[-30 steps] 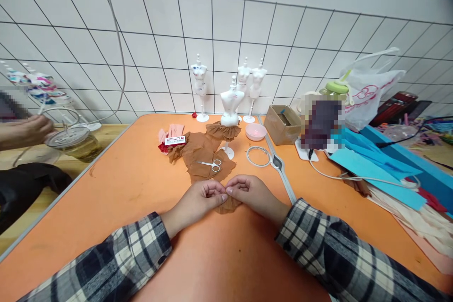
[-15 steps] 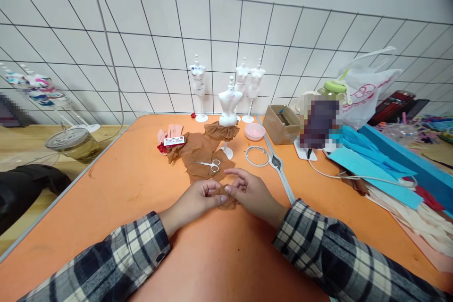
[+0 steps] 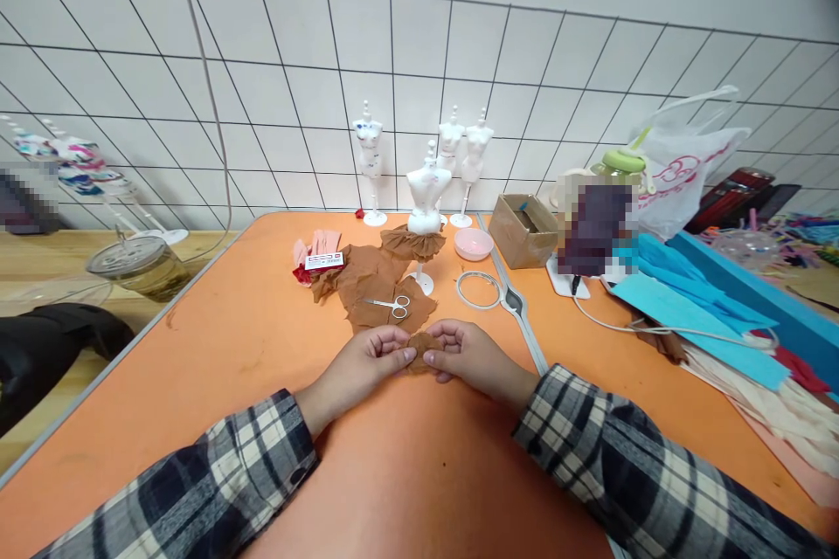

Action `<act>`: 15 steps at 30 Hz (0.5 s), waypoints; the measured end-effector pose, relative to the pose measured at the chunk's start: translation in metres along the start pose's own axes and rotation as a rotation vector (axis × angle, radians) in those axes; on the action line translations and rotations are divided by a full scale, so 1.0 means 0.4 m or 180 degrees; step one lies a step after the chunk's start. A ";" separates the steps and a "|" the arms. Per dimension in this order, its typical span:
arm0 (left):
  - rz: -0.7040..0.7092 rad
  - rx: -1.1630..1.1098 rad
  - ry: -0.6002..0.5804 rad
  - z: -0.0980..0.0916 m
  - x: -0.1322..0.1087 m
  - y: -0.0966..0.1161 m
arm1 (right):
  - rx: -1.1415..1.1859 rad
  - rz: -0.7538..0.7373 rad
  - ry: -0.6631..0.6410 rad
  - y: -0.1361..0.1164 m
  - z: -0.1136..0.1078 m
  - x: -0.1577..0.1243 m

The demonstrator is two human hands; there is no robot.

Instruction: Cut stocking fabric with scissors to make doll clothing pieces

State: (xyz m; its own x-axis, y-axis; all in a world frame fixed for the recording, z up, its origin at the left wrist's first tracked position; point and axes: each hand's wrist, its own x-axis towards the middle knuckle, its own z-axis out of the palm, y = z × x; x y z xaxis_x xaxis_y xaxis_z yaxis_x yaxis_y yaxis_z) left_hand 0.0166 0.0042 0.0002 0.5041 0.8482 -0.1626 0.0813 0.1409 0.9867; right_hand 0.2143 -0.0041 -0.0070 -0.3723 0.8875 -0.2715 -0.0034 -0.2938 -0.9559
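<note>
My left hand [image 3: 365, 360] and my right hand [image 3: 470, 355] meet over the orange table [image 3: 249, 341], both pinching a small scrap of brown stocking fabric [image 3: 421, 344] between fingertips. Just beyond lies a pile of brown fabric [image 3: 367, 284] with small silver scissors [image 3: 391, 305] on top. A white doll mannequin [image 3: 426, 192] wearing a brown ruffle [image 3: 412, 243] stands behind the pile. Three more white mannequins [image 3: 370, 153] stand by the wall.
A pink bowl [image 3: 473, 244], a white ring [image 3: 478, 289], a cardboard box [image 3: 524, 231] and a blurred phone on a stand [image 3: 593, 231] sit at the right. Blue paper sheets [image 3: 695, 301] and a plastic bag [image 3: 682, 166] lie further right. A glass jar [image 3: 139, 266] rests on the left wooden table.
Both hands gathered the brown scrap into a tighter bunch and shifted slightly away from me. Another person's hand at the jar on the left has gone from view.
</note>
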 end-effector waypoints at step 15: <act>-0.0019 0.0304 0.0544 -0.002 0.008 -0.003 | -0.0149 -0.0384 0.0007 -0.001 -0.006 0.000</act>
State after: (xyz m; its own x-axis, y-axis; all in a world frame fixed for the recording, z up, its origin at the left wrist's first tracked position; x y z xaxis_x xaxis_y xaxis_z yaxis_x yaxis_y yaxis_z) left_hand 0.0176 0.0072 -0.0017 0.3507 0.9230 -0.1583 0.1689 0.1039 0.9801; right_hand 0.2166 -0.0031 -0.0068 -0.3698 0.9162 -0.1543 -0.0045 -0.1679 -0.9858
